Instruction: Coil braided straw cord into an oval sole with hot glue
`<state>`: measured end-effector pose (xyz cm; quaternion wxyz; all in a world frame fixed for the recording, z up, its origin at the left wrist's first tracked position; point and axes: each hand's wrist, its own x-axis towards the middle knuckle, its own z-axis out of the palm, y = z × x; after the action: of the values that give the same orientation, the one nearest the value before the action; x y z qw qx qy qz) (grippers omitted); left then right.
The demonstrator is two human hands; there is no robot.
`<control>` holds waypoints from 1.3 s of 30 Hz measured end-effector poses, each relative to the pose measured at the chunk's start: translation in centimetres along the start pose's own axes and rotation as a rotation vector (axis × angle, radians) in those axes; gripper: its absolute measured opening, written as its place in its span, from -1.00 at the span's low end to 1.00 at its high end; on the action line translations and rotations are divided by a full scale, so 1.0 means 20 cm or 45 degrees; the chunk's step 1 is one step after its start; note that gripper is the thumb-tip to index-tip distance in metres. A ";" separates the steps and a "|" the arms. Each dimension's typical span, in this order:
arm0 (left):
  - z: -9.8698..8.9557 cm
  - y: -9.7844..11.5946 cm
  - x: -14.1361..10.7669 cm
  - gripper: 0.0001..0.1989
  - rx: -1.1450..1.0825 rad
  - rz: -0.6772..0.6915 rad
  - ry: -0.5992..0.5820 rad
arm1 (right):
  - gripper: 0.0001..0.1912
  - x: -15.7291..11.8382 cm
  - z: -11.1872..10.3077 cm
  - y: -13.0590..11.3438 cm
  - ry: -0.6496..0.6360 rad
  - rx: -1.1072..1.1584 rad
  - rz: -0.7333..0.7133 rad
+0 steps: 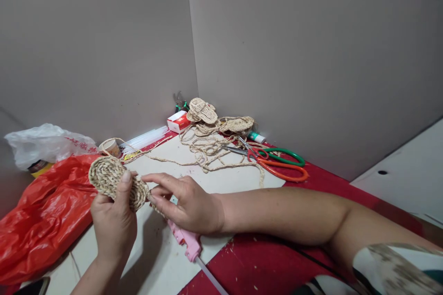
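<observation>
My left hand (116, 216) grips a sole-shaped piece of coiled, braided straw (104, 176), with the thumb lying across its face. The piece is held tilted above the table. At its right end the fingers of my right hand (187, 205) are pinched together on a braided straw cord (157, 209) that runs off the edge; the fingers partly hide it. Below my right hand lies a pink hot glue gun (189, 243), with a glue stick (211, 276) sticking out of its rear. Its front is hidden behind the hand.
Beyond my hands lie loose straw cord (204, 147), another sole-shaped straw piece (204, 109), red-and-orange-handled scissors (282, 170), a green handle (289, 156), a red-and-white box (178, 121) and glue sticks (147, 139). A red plastic bag (51, 212) is at left. Grey walls meet behind.
</observation>
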<state>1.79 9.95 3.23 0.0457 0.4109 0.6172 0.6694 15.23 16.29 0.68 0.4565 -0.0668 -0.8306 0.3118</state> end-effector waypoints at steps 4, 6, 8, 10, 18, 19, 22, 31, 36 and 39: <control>0.00 -0.01 -0.02 -0.68 -0.070 -0.157 0.036 | -0.74 0.01 -0.01 -0.02 -0.010 0.170 0.171; 0.01 -0.01 -0.03 -0.67 -0.085 -0.176 0.081 | -0.82 0.01 -0.01 -0.03 -0.007 0.235 0.249; 0.01 -0.01 -0.04 -0.66 -0.065 -0.164 0.126 | -0.85 0.02 -0.01 -0.03 -0.007 0.281 0.316; 0.02 -0.01 -0.04 -0.66 -0.064 -0.150 0.146 | -0.84 0.01 -0.01 -0.03 0.007 0.330 0.362; 0.04 0.00 -0.06 -0.73 -0.256 -0.110 0.123 | -0.90 0.00 0.00 -0.03 0.015 0.239 0.209; 0.04 0.00 -0.07 -0.74 -0.274 -0.106 0.092 | -0.90 0.00 0.00 -0.03 0.025 0.212 0.183; 0.05 0.00 -0.07 -0.76 -0.358 -0.138 0.058 | -0.90 -0.02 0.01 -0.03 0.042 0.138 0.142; 0.05 -0.01 -0.08 -0.77 -0.379 -0.127 0.085 | -0.84 -0.04 0.02 -0.03 -0.043 -0.085 0.059; 0.05 -0.01 -0.08 -0.78 -0.439 -0.154 0.092 | -0.84 -0.03 0.01 -0.04 -0.069 -0.142 0.054; 0.05 -0.01 -0.07 -0.80 -0.516 -0.178 0.050 | -0.82 -0.03 0.01 -0.03 -0.077 -0.145 0.061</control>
<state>3.23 10.06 2.18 0.1617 0.3362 0.4978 0.7829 15.59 15.42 0.58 0.4190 -0.1031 -0.8587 0.2766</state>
